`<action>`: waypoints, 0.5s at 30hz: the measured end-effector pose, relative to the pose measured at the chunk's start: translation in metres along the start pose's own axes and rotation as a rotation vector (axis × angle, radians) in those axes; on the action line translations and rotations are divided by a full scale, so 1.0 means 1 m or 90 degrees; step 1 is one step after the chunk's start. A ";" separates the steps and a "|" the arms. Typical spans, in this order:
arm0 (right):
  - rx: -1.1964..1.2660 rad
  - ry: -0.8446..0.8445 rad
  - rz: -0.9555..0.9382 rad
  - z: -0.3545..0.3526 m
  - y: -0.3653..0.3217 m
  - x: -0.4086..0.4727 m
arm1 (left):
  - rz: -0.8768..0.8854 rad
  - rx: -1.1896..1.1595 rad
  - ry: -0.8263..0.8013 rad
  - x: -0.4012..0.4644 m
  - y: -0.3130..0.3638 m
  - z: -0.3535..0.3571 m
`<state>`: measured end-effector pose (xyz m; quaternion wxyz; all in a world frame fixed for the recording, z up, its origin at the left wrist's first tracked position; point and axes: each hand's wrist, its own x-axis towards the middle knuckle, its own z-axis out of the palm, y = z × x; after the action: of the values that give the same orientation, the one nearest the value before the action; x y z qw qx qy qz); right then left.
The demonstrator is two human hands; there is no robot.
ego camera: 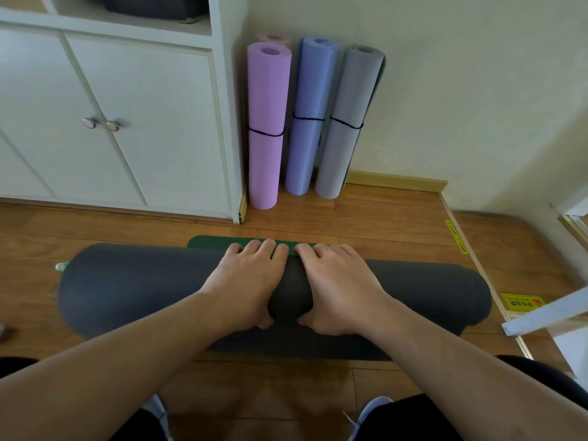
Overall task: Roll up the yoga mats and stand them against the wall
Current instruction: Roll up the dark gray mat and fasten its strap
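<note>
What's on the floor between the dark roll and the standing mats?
Head view: a green mat edge by the dark roll, then bare wood floor up to the standing mats.

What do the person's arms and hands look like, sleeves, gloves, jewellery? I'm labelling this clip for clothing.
Both forearms are bare to the frame edge, with no sleeves showing. The left hand and right hand wear no gloves, and no rings, watch or bands are visible.
</note>
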<state>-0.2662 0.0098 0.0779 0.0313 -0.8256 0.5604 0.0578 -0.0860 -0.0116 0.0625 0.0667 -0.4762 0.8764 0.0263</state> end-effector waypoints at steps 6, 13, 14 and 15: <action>-0.088 0.006 -0.029 0.000 -0.010 -0.003 | -0.024 -0.131 -0.039 0.001 -0.011 -0.019; -0.031 0.035 -0.037 0.002 -0.004 0.003 | -0.011 -0.036 -0.044 -0.006 -0.015 -0.019; -0.022 0.030 -0.030 0.001 -0.002 0.004 | -0.010 -0.006 -0.037 -0.006 -0.013 -0.017; -0.011 0.023 -0.023 0.000 -0.001 0.005 | -0.010 0.014 -0.029 -0.006 -0.010 -0.015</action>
<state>-0.2637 0.0056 0.0774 0.0154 -0.8366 0.5455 0.0473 -0.0761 -0.0139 0.0782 0.0919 -0.4813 0.8713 0.0272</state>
